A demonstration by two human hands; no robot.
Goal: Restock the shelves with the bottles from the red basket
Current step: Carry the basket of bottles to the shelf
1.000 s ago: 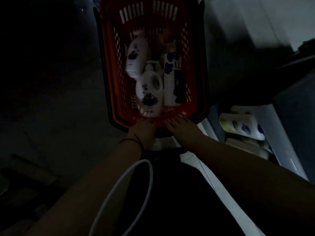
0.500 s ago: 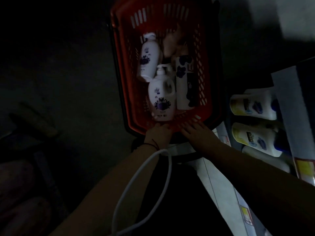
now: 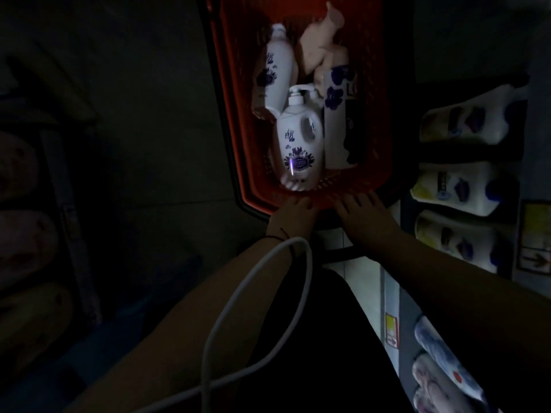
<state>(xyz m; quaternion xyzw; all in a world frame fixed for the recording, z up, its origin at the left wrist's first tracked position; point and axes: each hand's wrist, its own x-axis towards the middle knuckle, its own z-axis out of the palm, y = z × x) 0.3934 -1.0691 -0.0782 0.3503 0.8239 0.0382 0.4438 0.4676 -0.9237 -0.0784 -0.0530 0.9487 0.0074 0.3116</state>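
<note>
The fingers of the left hand [image 3: 293, 217] curl over the near rim of the red basket [image 3: 235, 120], just below the middle of the frame, gripping the edge. Beside it the right hand [image 3: 363, 211] lies on the same rim with its fingers spread and bent forward over the edge — how tightly they close on it cannot be told in the dim light. A thin dark band circles the left wrist, and a white cable [image 3: 253, 281] loops across the left forearm toward the bottom of the frame.

Just above the fingertips, inside the basket at upper centre, lie the bottles. A white pump bottle with a handle [image 3: 299, 144] and a blue flower label lies nearest the hands, its base toward the rim. Up and to the left of it rests a slim white bottle [image 3: 275, 70] with blue print, tilted. To the right of the pump bottle lies a tall white bottle with dark blue flowers [image 3: 337, 120]. Farther back, at the top of the frame, a pale pinkish bottle [image 3: 319, 46] lies at an angle.

At the right edge of the frame the shelves [image 3: 524, 204] carry rows of white bottles with yellow and blue labels [image 3: 459, 189], lying side by side — a yellow price tag [image 3: 391, 329] sits on a shelf edge lower right. The left side of the frame is very dark; rounded pale shapes there cannot be made out.
</note>
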